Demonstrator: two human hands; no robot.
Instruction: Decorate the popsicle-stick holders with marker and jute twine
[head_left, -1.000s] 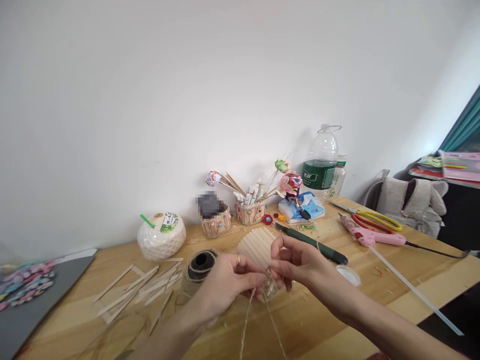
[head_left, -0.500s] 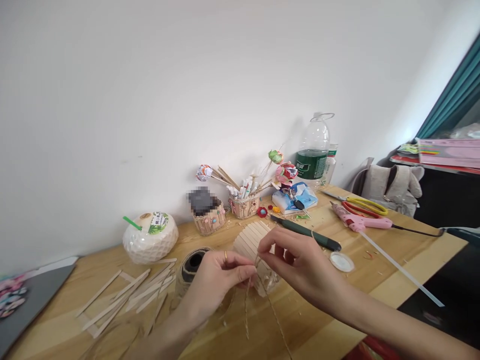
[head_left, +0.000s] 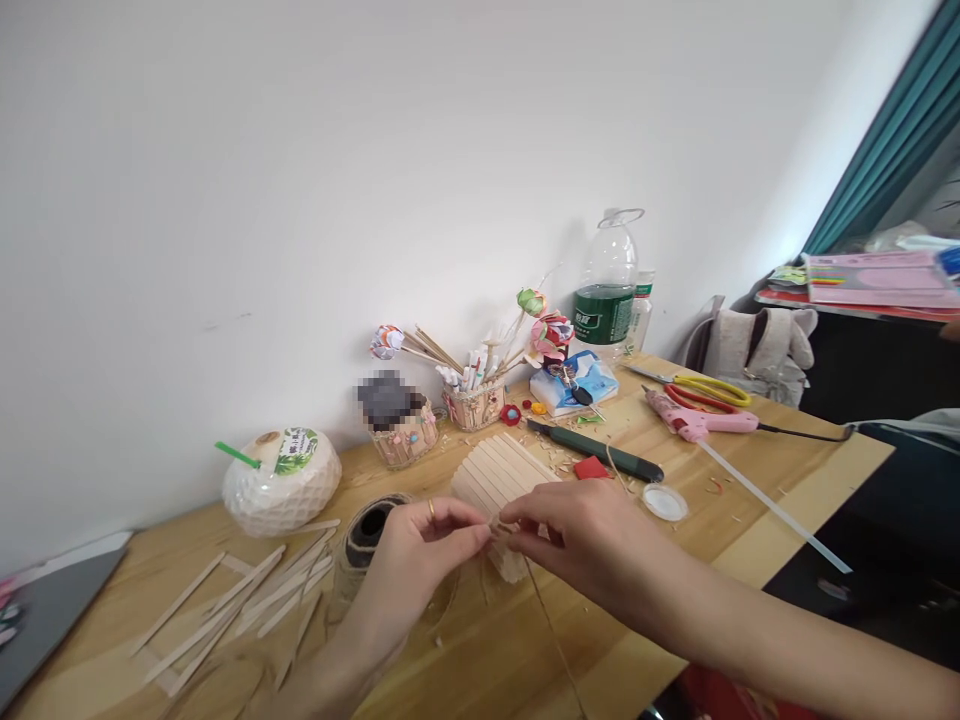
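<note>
My left hand (head_left: 442, 545) pinches a thin strand of jute twine (head_left: 553, 625) between thumb and forefinger. Opposite it, my right hand (head_left: 581, 515) pinches the same twine, the fingertips of both hands almost meeting. One length of twine hangs from there toward the table's front edge. Just behind and below my fingers lies a piece made of pale wooden craft sticks (head_left: 499, 468) set side by side; my hands cover part of it. The twine spool (head_left: 369, 530) with a dark core stands left of it, partly hidden by my left hand.
Loose craft sticks (head_left: 240, 600) and a wrapped coconut (head_left: 281, 485) are on the left. Behind stand stick baskets (head_left: 476, 405), paper flowers (head_left: 551, 335) and a water bottle (head_left: 607, 290). A green utility knife (head_left: 600, 450), pink glue gun (head_left: 697, 415) and scissors (head_left: 712, 392) lie right.
The view has shifted slightly, moving the scene left. My fingertips have drawn closer together on the twine, and my right hand is lower. A red piece beside the knife now shows.
</note>
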